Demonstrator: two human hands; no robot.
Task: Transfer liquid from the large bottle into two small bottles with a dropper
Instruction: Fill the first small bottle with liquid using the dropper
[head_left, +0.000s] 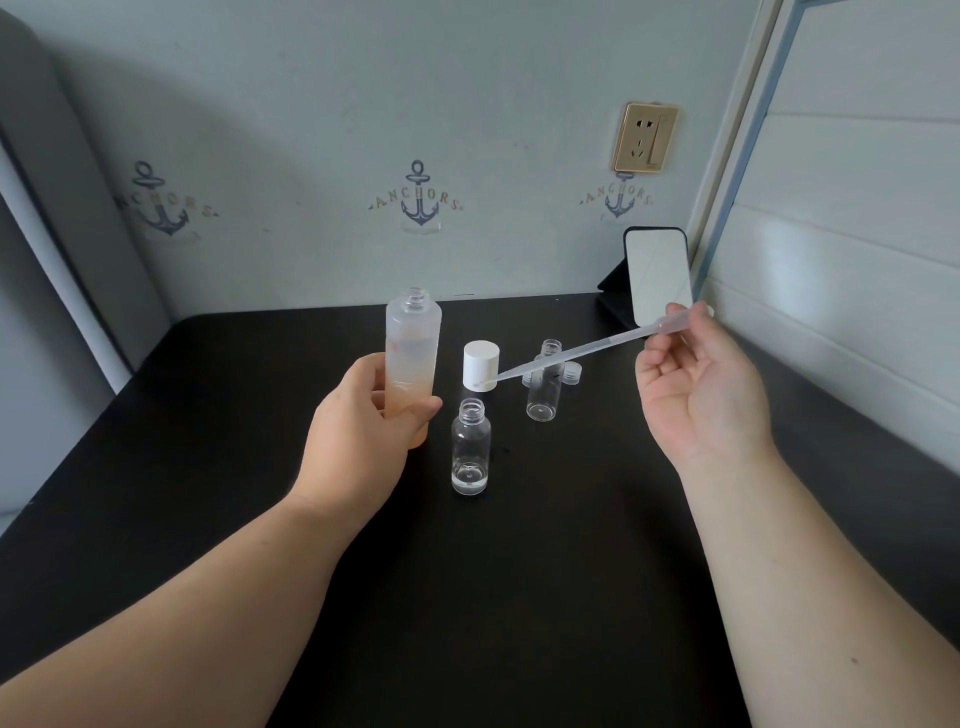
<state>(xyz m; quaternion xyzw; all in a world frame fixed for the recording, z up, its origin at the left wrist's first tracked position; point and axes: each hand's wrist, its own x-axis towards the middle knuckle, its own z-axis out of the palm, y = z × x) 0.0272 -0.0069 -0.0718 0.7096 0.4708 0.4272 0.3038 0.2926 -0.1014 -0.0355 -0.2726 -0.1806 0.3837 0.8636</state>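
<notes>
My left hand (363, 431) grips the large frosted bottle (413, 353), which is uncapped, upright and partly filled with pale liquid. My right hand (696, 379) pinches the bulb end of a clear plastic dropper (576, 353); its tip points left and down, ending in front of the white cap (480, 364). A small clear bottle (470, 447) stands open just below the tip, with a little liquid at its bottom. A second small clear bottle (545, 387) stands open behind and to the right, under the dropper's stem.
The black table (519, 571) holds a small clear lid (571, 371) beside the far bottle. A phone on a dark stand (657, 275) leans at the back right corner. Walls close the table at the back and right.
</notes>
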